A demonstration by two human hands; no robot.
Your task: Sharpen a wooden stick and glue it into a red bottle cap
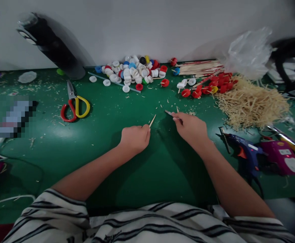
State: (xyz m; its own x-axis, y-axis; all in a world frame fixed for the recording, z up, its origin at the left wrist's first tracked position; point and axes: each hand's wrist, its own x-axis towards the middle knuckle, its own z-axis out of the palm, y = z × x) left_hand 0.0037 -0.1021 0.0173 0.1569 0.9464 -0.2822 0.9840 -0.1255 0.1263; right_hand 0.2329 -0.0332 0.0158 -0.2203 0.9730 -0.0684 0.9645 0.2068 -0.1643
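My left hand is closed around a thin wooden stick, whose pale pointed tip sticks out up and to the right. In my right hand is a small knife; its short grey blade points left, past the finger and thumb, and the handle is hidden in the grip. Blade and stick tip are a short way apart over the green table. A few wood shavings lie just behind my right hand.
Plastic bottle caps pile up at the back, beside red caps on sticks and a bundle of sticks. Right are a shavings heap, a glue gun and a purple power strip. Scissors and a black bottle stand left.
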